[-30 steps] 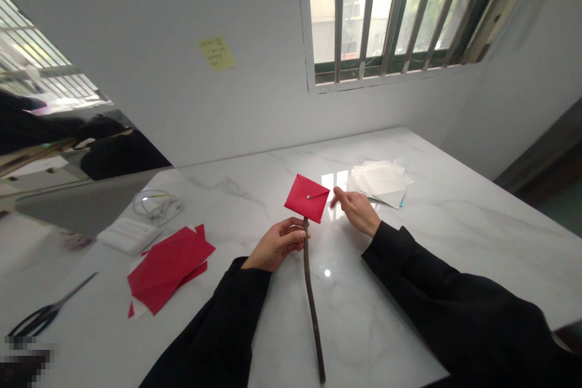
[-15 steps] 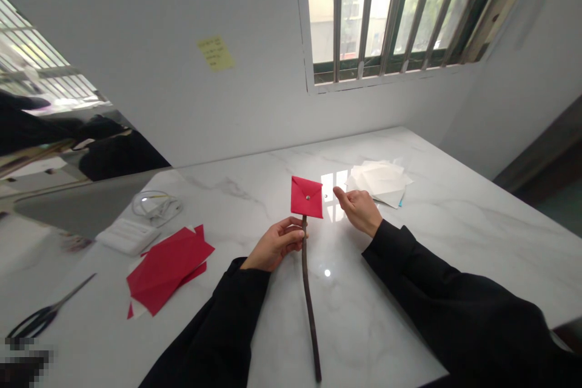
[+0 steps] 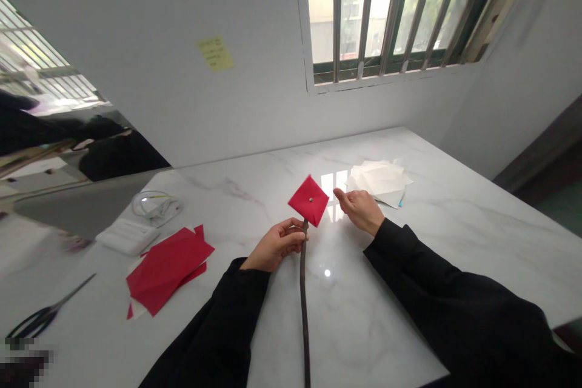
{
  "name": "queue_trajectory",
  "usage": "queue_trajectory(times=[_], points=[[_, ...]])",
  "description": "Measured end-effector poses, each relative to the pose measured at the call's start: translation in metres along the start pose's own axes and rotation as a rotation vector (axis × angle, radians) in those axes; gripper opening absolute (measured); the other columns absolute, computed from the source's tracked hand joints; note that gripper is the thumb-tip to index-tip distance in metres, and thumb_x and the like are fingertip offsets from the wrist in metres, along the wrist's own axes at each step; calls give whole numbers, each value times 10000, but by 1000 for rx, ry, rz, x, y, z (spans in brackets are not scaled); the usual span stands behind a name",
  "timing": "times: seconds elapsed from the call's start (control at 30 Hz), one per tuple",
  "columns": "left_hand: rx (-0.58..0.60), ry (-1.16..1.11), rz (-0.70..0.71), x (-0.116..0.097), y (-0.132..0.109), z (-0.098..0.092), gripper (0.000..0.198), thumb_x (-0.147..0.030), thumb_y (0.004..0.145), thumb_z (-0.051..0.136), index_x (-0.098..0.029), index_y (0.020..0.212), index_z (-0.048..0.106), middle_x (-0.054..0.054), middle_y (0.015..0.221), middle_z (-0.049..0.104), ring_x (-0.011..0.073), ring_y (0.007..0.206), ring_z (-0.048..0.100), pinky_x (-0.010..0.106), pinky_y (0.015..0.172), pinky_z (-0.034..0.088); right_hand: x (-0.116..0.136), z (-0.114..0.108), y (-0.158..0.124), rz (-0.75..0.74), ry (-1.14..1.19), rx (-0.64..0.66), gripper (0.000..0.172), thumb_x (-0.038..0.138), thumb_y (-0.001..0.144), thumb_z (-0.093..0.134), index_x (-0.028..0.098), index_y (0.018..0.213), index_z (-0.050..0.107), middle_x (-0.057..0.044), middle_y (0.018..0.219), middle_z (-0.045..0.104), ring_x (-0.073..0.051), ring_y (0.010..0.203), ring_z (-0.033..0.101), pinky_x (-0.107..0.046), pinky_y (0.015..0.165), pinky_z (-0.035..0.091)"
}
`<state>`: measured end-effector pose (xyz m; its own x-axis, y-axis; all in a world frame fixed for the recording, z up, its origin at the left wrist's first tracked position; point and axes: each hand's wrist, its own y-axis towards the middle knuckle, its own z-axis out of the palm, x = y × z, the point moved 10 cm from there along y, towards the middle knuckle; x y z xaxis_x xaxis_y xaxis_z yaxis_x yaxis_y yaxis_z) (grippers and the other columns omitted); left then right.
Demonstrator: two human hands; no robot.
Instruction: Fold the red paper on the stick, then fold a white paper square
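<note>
My left hand (image 3: 276,245) grips a thin dark stick (image 3: 303,303) near its top, fingers wrapped round it. A folded red paper square (image 3: 308,200) is pinned to the stick's upper end with a small metal pin and sits corner-up like a diamond. My right hand (image 3: 361,210) hovers just right of the red square, index finger pointing toward it, the other fingers loosely curled, holding nothing. Both arms wear black sleeves. The stick's lower end runs off the bottom of the view.
A white marble table (image 3: 454,242) carries red paper sheets (image 3: 166,268) at left, scissors (image 3: 43,315), a white box (image 3: 128,234), a coiled white cable (image 3: 154,203) and a stack of white paper (image 3: 379,180). A mirror (image 3: 54,133) leans at left; a barred window (image 3: 391,9) is behind.
The red paper square has turned about its pin, from tilted flat to corner-up. The stick's lower end has swung left. My right hand stayed beside the square.
</note>
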<state>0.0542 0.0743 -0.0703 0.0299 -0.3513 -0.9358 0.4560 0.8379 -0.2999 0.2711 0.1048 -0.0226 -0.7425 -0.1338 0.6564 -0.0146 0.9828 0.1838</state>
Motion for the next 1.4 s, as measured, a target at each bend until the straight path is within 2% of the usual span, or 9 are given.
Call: queue_trajectory(times=[0.1, 0.37, 0.47, 0.57, 0.67, 0.87, 1.1, 1.27, 1.4], points=[[-8, 3, -3, 0, 0, 0, 415, -308, 665, 907, -155, 984, 690, 44, 881, 681, 109, 692, 576, 226, 636, 433, -3, -4, 1, 8, 16, -45, 815, 741, 1022, 206, 205, 710, 735, -97, 659, 667, -239, 687, 637, -323, 669, 373], [-20, 1, 0, -4, -2, 2, 422, -305, 658, 911, -160, 987, 690, 45, 883, 681, 127, 736, 603, 230, 645, 440, 3, -2, -1, -2, 226, -40, 708, 721, 1024, 288, 219, 1373, 645, -32, 754, 687, -230, 750, 664, -312, 736, 417], [-22, -14, 9, -5, -2, 2, 416, -303, 659, 913, -160, 975, 685, 49, 890, 692, 122, 725, 599, 232, 650, 443, 3, 26, -3, 40, 347, 190, 822, 758, 1008, 211, 160, 994, 775, -18, 597, 592, -189, 607, 591, -312, 707, 422], [-18, -20, 14, -5, -2, 2, 417, -309, 663, 916, -162, 973, 679, 48, 886, 698, 116, 706, 592, 230, 643, 438, 6, 36, -4, 37, 294, 286, 834, 786, 985, 229, 192, 525, 590, -11, 481, 469, -158, 510, 487, -317, 640, 371], [-8, -16, 9, -5, -2, 3, 405, -312, 667, 917, -160, 953, 674, 46, 876, 697, 114, 699, 586, 232, 644, 438, 2, 15, -1, 41, 227, 117, 789, 754, 1000, 264, 198, 541, 584, -24, 531, 523, -172, 563, 528, -319, 659, 362], [-26, -17, 14, -7, -3, 2, 419, -325, 653, 924, -161, 954, 681, 37, 862, 684, 116, 713, 587, 224, 630, 424, -2, -1, 0, 27, 242, -32, 632, 695, 1021, 340, 214, 1197, 712, -34, 743, 689, -223, 728, 665, -314, 730, 424], [-24, -18, 15, -6, -3, 2, 443, -320, 652, 922, -161, 992, 686, 47, 878, 692, 124, 724, 597, 234, 649, 444, 2, 14, -1, 25, 140, 120, 798, 771, 987, 288, 209, 479, 539, -51, 494, 531, -183, 525, 534, -332, 614, 348], [-32, -18, 10, -3, -1, -1, 441, -305, 658, 918, -163, 1002, 682, 47, 887, 688, 122, 727, 596, 233, 659, 455, 8, -3, -1, -29, 159, 3, 628, 671, 1034, 332, 212, 938, 751, -43, 691, 665, -216, 680, 622, -313, 681, 367], [9, 9, 14, -3, -1, 1, 420, -312, 678, 907, -163, 1004, 687, 43, 885, 677, 117, 721, 587, 231, 657, 456, 14, -11, -4, -63, 169, -45, 638, 663, 1042, 341, 235, 1448, 584, 4, 643, 597, -219, 638, 600, -297, 658, 365]])
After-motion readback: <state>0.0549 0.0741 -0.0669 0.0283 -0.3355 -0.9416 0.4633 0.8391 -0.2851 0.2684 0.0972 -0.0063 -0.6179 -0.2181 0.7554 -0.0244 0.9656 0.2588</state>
